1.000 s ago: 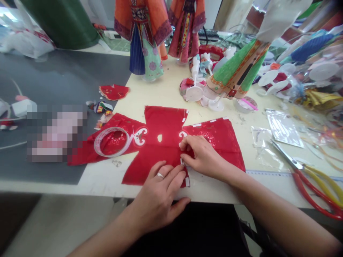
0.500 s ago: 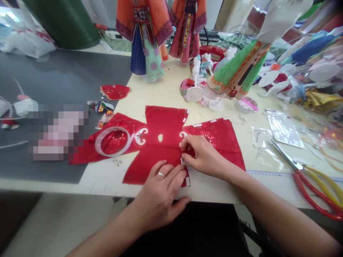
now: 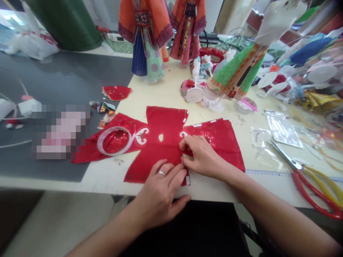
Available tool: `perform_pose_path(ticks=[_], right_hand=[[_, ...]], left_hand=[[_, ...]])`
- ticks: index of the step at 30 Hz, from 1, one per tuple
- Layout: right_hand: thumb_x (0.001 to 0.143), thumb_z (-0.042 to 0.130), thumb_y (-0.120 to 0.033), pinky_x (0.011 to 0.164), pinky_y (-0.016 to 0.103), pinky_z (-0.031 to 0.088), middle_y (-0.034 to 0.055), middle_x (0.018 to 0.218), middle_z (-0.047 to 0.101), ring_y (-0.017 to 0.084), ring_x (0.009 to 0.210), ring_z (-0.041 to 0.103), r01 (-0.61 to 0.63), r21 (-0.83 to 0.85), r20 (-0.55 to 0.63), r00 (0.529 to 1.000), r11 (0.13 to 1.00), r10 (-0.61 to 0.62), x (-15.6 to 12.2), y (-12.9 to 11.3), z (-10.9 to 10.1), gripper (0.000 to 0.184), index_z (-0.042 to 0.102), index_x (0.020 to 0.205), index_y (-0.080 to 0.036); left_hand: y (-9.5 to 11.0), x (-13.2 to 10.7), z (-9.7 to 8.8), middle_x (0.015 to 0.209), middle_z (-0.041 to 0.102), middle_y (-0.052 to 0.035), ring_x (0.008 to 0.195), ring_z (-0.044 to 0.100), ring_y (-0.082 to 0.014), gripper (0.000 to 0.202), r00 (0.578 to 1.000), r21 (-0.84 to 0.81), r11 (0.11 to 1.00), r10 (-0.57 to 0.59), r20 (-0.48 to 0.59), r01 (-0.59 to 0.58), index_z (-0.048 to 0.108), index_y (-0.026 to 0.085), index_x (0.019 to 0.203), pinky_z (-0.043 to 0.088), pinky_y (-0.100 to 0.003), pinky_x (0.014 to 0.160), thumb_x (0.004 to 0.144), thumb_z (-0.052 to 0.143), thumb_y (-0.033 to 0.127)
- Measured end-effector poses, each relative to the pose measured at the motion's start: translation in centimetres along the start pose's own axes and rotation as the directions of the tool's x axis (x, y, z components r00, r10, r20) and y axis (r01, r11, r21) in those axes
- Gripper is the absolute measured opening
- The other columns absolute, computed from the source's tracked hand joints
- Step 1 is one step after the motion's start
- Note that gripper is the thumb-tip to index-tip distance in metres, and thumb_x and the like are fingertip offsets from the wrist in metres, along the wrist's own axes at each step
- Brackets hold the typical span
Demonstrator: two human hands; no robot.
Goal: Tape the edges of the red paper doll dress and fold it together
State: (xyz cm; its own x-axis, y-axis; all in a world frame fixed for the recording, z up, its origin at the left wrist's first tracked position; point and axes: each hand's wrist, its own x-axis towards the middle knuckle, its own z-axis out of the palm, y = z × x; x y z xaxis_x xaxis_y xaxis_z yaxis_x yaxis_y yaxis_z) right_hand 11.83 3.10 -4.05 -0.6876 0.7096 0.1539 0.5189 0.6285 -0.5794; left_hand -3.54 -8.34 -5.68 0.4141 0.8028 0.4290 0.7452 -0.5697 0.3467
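A red cross-shaped piece of cloth lies flat on the table, with a small hole at its middle and white patterns. Short white tape pieces line some of its edges. My left hand, with a ring on one finger, rests on the lower flap, fingers stretched out and pressing the cloth. At the inner edge beside the right flap, my right hand has thumb and fingers curled close together. Whatever lies between those fingertips is hidden. A roll of tape lies on the cloth's left flap.
Red-and-yellow-handled scissors lie at the right beside clear plastic bags. Dressed doll figures stand at the back, near a green-skirted one. A small red cloth scrap lies on the grey mat. A ruler runs rightward.
The right hand's thumb has shifted slightly over the cloth edge, covering a white tape piece that showed there before. The left hand stays in place; the view has moved slightly.
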Motion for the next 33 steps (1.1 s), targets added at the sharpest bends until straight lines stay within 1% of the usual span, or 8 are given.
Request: perform_pose_path(ticks=[4, 8, 11, 14, 21, 27, 33], right_hand=[[0.066, 0.052, -0.007, 0.073, 0.031, 0.034, -0.0012, 0.074, 0.055, 0.014, 0.07, 0.047, -0.004, -0.023, -0.006, 1.0, 1.0, 0.004, 0.12, 0.12, 0.22, 0.02, 0.045, 0.078, -0.02], [0.068, 0.053, -0.008, 0.074, 0.031, 0.036, -0.0007, 0.077, 0.056, 0.014, 0.072, 0.048, -0.023, 0.043, 0.025, 0.999, 0.999, 0.022, -0.01, 0.19, 0.04, 0.019, 0.047, 0.08, -0.02], [0.067, 0.056, -0.008, 0.076, 0.031, 0.036, 0.0004, 0.081, 0.055, 0.016, 0.077, 0.048, 0.006, 0.038, 0.02, 1.0, 0.999, -0.007, -0.36, 0.13, -0.12, 0.021, 0.047, 0.083, -0.02], [0.066, 0.056, -0.007, 0.078, 0.032, 0.036, 0.0005, 0.081, 0.055, 0.016, 0.078, 0.047, 0.028, 0.007, 0.013, 1.0, 1.0, -0.028, -0.56, 0.05, -0.09, 0.023, 0.046, 0.083, -0.02], [0.065, 0.056, -0.008, 0.078, 0.032, 0.036, 0.0003, 0.081, 0.055, 0.016, 0.078, 0.047, -0.005, 0.002, 0.003, 1.0, 1.0, 0.005, -0.43, 0.13, 0.18, 0.023, 0.046, 0.082, -0.02], [0.067, 0.054, -0.008, 0.077, 0.032, 0.036, -0.0001, 0.08, 0.055, 0.016, 0.077, 0.048, -0.034, 0.064, 0.014, 0.999, 0.997, 0.033, -0.48, 0.09, -0.03, 0.02, 0.048, 0.082, -0.02], [0.064, 0.054, -0.008, 0.078, 0.033, 0.036, 0.0001, 0.08, 0.055, 0.016, 0.078, 0.046, -0.021, -0.003, -0.011, 1.0, 1.0, 0.021, -0.42, -0.06, 0.4, 0.022, 0.047, 0.082, -0.02]], left_hand=[[0.0, -0.07, 0.01, 0.115, 0.062, -0.0158, 0.102, 0.054, -0.0281, 0.044, 1.0, 0.001, 1.0, -0.001, -0.007, 0.001, 0.053, 0.004, 0.116, 0.038, -0.049, 0.099, 0.081, 0.06, 0.03], [-0.04, -0.17, 0.07, 0.117, 0.062, -0.0158, 0.102, 0.054, -0.0286, 0.045, 1.0, 0.0, 1.0, -0.009, 0.009, 0.009, 0.053, 0.005, 0.117, 0.038, -0.049, 0.099, 0.081, 0.06, 0.031], [-0.04, -0.14, 0.09, 0.117, 0.062, -0.0155, 0.103, 0.054, -0.0285, 0.045, 1.0, 0.002, 1.0, -0.006, 0.003, 0.006, 0.052, 0.005, 0.118, 0.038, -0.049, 0.099, 0.081, 0.06, 0.03], [-0.01, -0.1, 0.06, 0.116, 0.062, -0.0158, 0.103, 0.053, -0.0288, 0.045, 1.0, 0.001, 1.0, -0.005, 0.009, 0.005, 0.053, 0.004, 0.118, 0.038, -0.049, 0.099, 0.081, 0.06, 0.03], [0.03, -0.12, 0.03, 0.116, 0.062, -0.0156, 0.102, 0.054, -0.0286, 0.045, 1.0, 0.0, 1.0, -0.002, 0.005, 0.002, 0.052, 0.005, 0.118, 0.038, -0.049, 0.099, 0.081, 0.06, 0.03], [-0.04, -0.09, 0.08, 0.116, 0.062, -0.0158, 0.102, 0.053, -0.0287, 0.044, 1.0, 0.003, 1.0, -0.001, 0.008, 0.001, 0.054, 0.003, 0.116, 0.039, -0.049, 0.098, 0.081, 0.06, 0.029], [-0.13, -0.22, -0.03, 0.116, 0.062, -0.0161, 0.103, 0.052, -0.0285, 0.045, 1.0, -0.001, 1.0, -0.002, 0.011, 0.002, 0.053, 0.003, 0.117, 0.038, -0.049, 0.099, 0.081, 0.06, 0.029]])
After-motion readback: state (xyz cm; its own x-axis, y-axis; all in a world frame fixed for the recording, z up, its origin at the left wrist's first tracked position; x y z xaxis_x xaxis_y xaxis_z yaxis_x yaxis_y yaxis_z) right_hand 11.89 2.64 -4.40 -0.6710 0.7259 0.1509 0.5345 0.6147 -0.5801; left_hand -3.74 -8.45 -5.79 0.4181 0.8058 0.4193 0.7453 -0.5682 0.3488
